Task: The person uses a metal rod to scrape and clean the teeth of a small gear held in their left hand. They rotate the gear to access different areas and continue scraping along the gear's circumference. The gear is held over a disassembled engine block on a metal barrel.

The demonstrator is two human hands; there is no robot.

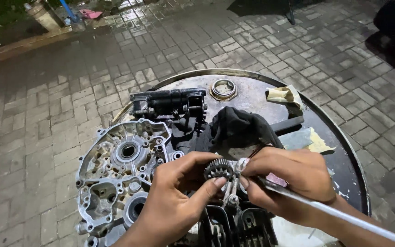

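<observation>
My left hand (177, 201) pinches a small dark toothed gear (217, 169) between thumb and fingers, above the middle of a round metal drum top (252, 98). My right hand (289, 183) grips a long thin silver tool (339, 215) whose handle runs off to the lower right; its tip meets a small shiny metal part (234, 187) right beside the gear. Both hands touch over the work, and the tool's tip is hidden between the fingers.
A silver engine crankcase half (120, 169) lies at the left. Behind sit a black engine part (170, 104), a black rag (243, 126), a metal ring (223, 89) and crumpled paper (283, 95). A dark finned cylinder (238, 226) is below. Wet brick paving (46, 114) surrounds the drum.
</observation>
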